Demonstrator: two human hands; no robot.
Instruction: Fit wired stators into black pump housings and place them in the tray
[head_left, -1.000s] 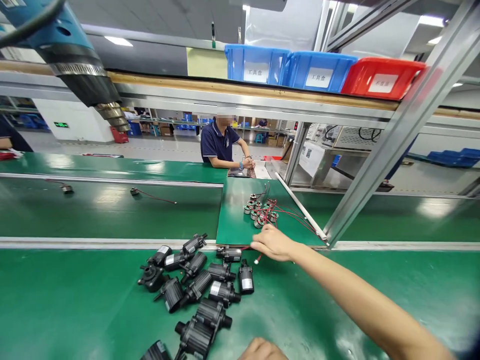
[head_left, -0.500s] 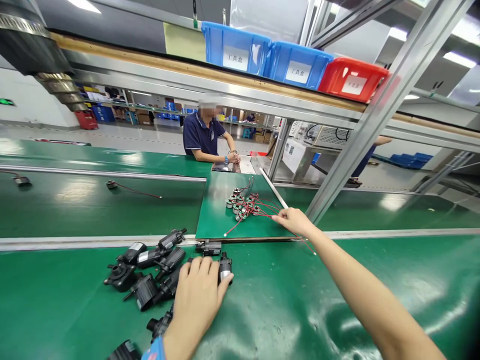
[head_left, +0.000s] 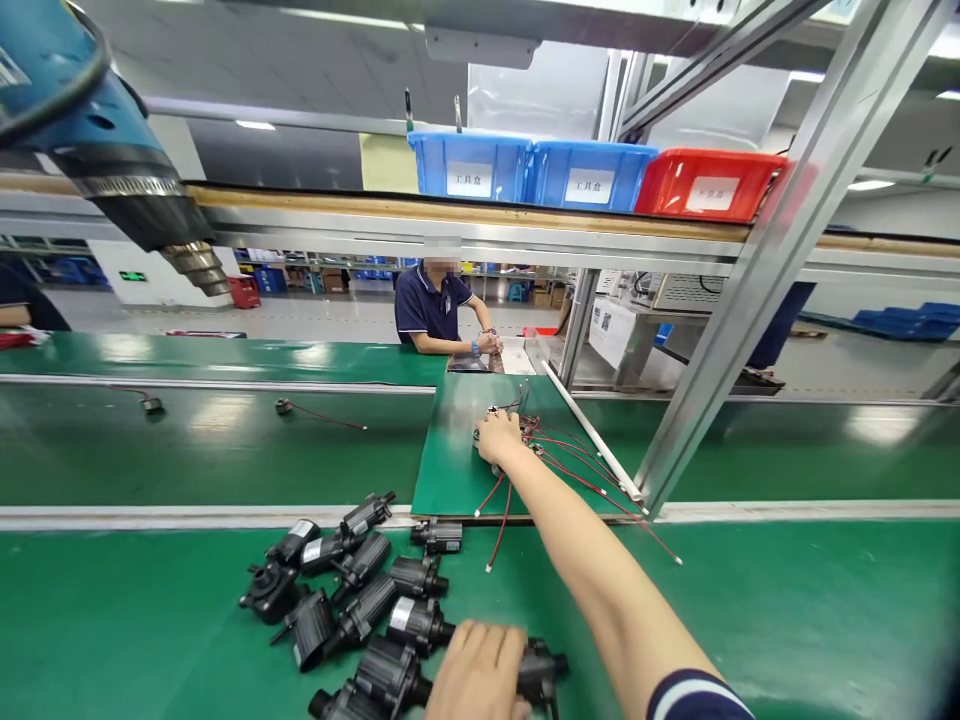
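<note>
My right hand [head_left: 499, 437] reaches over the pile of small round motor stators with red wires [head_left: 534, 448] on the raised green board [head_left: 450, 460]. Its fingers are curled down on a stator, most of which they hide. Thin red leads with white connectors trail toward the board's front edge. Near the bottom edge, my left hand [head_left: 480, 670] is curled over a black pump [head_left: 541, 672] that sticks out on its right side; the fingertips are hidden. Several other black cylindrical pumps [head_left: 367, 605] lie loosely to its left on the green bench [head_left: 150, 620].
Overhead at left hangs a blue power tool [head_left: 112, 130]. Blue bins [head_left: 472, 165] and a red bin [head_left: 709, 185] stand on the shelf. A metal post [head_left: 720, 330] rises at right beside a white rod [head_left: 592, 430]. Across the bench, a person [head_left: 439, 310] works.
My right hand has moved left from the wires onto the stators. My left hand has shifted right and nearer me, showing more pumps. The view has tilted up.
</note>
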